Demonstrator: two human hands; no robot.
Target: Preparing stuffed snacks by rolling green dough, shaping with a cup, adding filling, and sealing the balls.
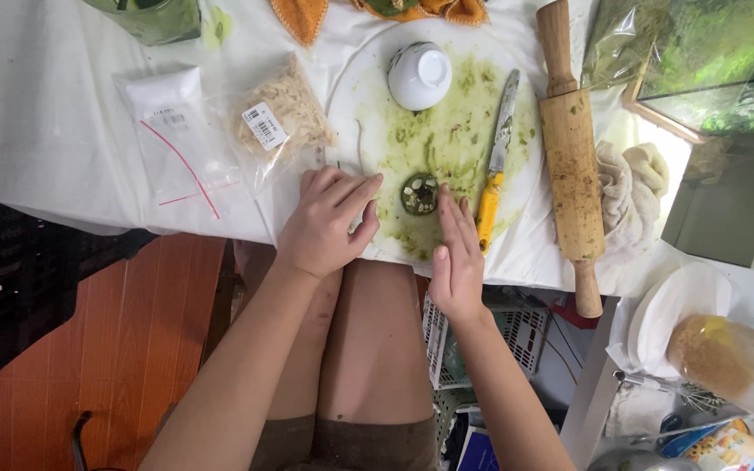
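Dough disc [419, 194], small and green, sits on the white board [351, 96]. Right fingers [453, 218] flat together beside it, left hand [329, 222] loosely curled, holding nothing. Likely soft, sticky, tears easily; lift from the edges. Knife [495, 166] right of disc, upturned bowl [419, 76] beyond.

The round board [351, 105] lies on the table [37, 139]. On the board, the small disc [419, 194] sits at 6 o'clock, the upturned bowl [420, 76] at 12 o'clock, the knife [496, 161] at 3 o'clock. The rolling pin [572, 157] lies beyond the knife, at 3 o'clock. Two bags [220, 131] lie at 9 o'clock.
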